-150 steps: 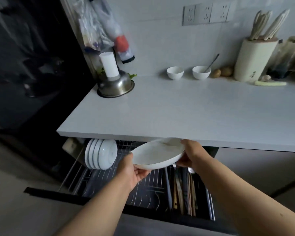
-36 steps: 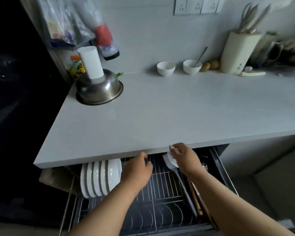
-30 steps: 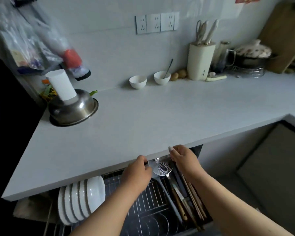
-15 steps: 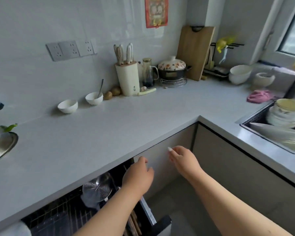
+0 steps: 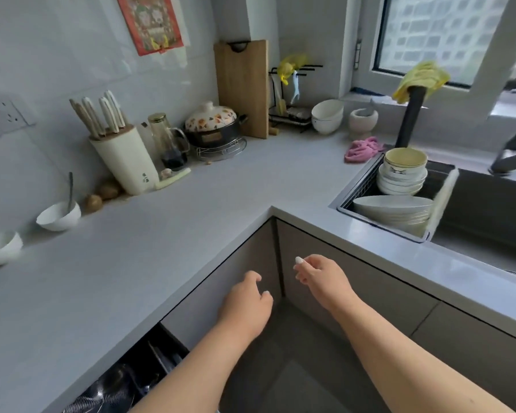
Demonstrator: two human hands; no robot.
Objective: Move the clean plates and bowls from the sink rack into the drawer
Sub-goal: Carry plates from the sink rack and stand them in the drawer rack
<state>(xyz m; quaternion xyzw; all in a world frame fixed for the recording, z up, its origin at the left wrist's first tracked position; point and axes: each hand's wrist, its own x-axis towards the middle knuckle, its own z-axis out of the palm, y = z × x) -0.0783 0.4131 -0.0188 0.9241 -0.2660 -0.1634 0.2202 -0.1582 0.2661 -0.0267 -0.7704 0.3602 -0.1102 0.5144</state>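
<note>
- the stack of plates (image 5: 392,208) is lying in the sink rack (image 5: 361,186), at the near end of it, with a stack of bowls (image 5: 401,177) sitting just behind the plates in the same rack.
- the sink rack is sitting at the left end of the sink (image 5: 489,204), set into the countertop (image 5: 191,219).
- the drawer (image 5: 137,374) is standing open well to the left of the sink rack, under the countertop edge; only a dark corner of it is showing.
- the left hand (image 5: 245,305) is hanging in the air below and left of the sink rack, in front of the cabinet fronts (image 5: 355,293), fingers loosely curled and holding nothing.
- the right hand (image 5: 322,278) is hovering just right of the left hand, nearer the sink rack, fingers loosely bent, holding nothing.
- a pink cloth (image 5: 362,149) is lying on the countertop just behind the sink rack.
- a black tap (image 5: 408,120) with a yellow cloth (image 5: 420,79) draped over it is rising behind the sink rack.
- far left of the sink rack, a knife block (image 5: 125,162) and two small white bowls (image 5: 58,216) are standing by the wall.
</note>
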